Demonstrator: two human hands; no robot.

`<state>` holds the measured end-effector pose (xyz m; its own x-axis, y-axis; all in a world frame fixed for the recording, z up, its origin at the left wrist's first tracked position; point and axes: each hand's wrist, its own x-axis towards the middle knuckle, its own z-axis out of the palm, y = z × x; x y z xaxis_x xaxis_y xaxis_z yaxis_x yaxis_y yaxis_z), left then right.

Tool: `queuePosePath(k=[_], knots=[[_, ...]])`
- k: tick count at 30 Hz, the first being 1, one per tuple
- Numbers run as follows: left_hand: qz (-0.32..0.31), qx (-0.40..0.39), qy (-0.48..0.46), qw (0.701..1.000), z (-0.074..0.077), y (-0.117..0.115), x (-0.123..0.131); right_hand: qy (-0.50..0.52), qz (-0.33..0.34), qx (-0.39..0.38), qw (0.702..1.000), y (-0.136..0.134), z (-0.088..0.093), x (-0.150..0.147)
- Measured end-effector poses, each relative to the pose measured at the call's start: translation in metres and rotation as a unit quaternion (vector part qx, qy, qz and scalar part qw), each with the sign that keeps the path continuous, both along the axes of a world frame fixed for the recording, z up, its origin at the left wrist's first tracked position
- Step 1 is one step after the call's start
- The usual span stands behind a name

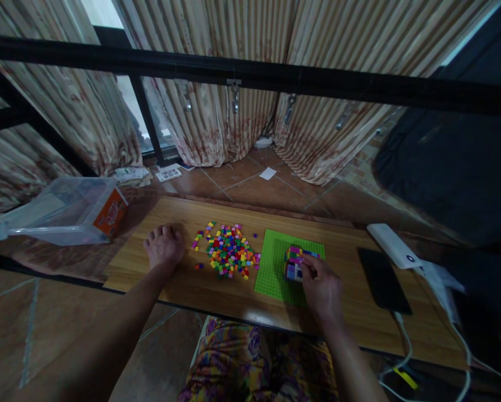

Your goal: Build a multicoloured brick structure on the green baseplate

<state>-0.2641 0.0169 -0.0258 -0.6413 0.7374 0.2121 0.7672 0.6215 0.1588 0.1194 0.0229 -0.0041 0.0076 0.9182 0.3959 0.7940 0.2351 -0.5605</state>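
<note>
A pile of small multicoloured bricks [230, 251] lies on the wooden table, left of a green studded baseplate [271, 268]. On the plate's right part stands a low block built of coloured bricks [292, 270]. My right hand [322, 285] is at this block's right side, thumb and fingertips pinched together over its top; whatever they hold is too small to make out. My left hand [163, 245] rests on the table left of the pile, palm down with fingers slightly spread, holding nothing.
On the table's right lie a black phone [384, 280] and a white power strip [395, 245] with cables. A clear plastic box [82, 215] with an orange label stands beyond the table's left end. A black metal bar [250, 72] crosses in front of striped curtains.
</note>
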Motion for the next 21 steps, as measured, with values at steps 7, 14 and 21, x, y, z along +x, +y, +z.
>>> queuePosePath(k=[7, 14, 21], knots=[[-0.003, 0.003, 0.005, 1.000, 0.001, 0.000, 0.001, 0.058, -0.044, 0.008, 0.997, -0.004, -0.002, 0.008], [-0.002, 0.006, 0.009, 1.000, -0.004, 0.001, -0.002, -0.053, -0.104, 0.063, 0.991, 0.008, -0.013, 0.008], [-0.003, 0.004, 0.007, 1.000, -0.001, 0.000, 0.001, -0.044, -0.100, 0.028, 0.994, 0.009, -0.022, 0.001]])
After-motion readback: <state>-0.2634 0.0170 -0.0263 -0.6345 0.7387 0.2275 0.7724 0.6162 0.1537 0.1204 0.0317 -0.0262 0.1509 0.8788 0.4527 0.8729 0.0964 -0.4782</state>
